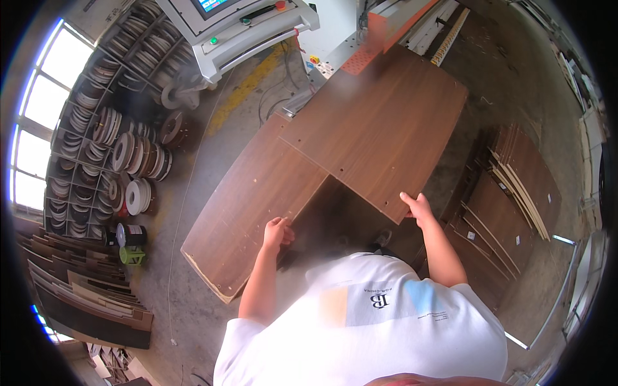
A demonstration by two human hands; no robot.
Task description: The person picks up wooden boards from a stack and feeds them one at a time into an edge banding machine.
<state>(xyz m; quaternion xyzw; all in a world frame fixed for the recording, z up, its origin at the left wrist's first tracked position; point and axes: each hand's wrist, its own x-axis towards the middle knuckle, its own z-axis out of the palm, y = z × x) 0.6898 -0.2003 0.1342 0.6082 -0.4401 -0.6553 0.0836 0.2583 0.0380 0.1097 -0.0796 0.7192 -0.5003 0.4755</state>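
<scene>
A large brown wood-grain panel (386, 122) slopes from the machine toward me, its far end by an orange guard. My right hand (418, 209) grips its near right corner, thumb on top and fingers underneath. To the left lies a second brown panel (244, 193), its upper right edge meeting the large one. Small round holes dot both panels. My left hand (278, 235) is closed with curled fingers at the inner edge of the left panel; whether it pinches that edge is hidden. The near end of the left panel shows a pale, rough edge.
A machine with an orange guard (402, 26) and a control console (251, 32) stands ahead. Racks of edging rolls (138, 196) line the left, above stacked boards (96, 302). More brown panels (486, 212) are piled at the right. Cables (273, 106) lie on the floor near the machine.
</scene>
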